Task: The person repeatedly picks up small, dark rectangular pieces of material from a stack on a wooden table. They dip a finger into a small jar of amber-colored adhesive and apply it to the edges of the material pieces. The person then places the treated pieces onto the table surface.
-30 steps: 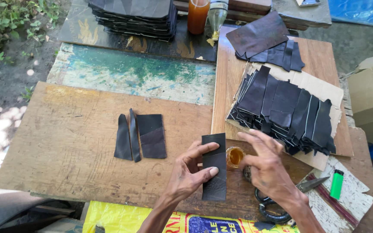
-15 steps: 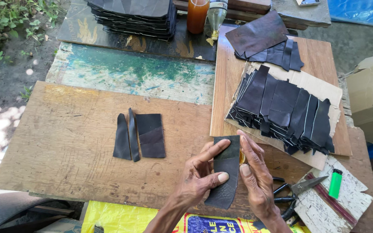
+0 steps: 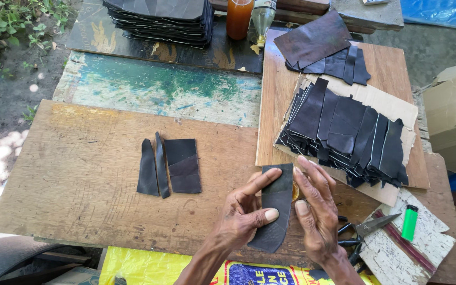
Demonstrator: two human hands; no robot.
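Observation:
A dark leather strip (image 3: pixel 276 203) lies on the wooden board (image 3: pixel 80 179) near its front edge. My left hand (image 3: pixel 244 214) presses it with thumb and forefinger along its left side. Against the strip's right edge rests my right hand (image 3: pixel 316 211), fingers flat and together. A small amber glue pot sits just behind the strip, mostly hidden by my right hand. To the left lie a rectangular dark leather piece (image 3: pixel 182 165) and two narrow offcuts (image 3: pixel 153 168).
A fanned pile of dark leather pieces (image 3: pixel 344 134) rests on cardboard at right. Scissors (image 3: pixel 362 229) and a green lighter (image 3: pixel 410 222) lie at front right. More leather stacks (image 3: pixel 159 18), an orange jar (image 3: pixel 238 18), a bottle (image 3: pixel 262 18) stand behind. A cardboard box (image 3: pixel 455 113) is far right.
My right hand came off the glue pot and moved left onto the strip's right edge. The strip now lies slightly tilted under both hands.

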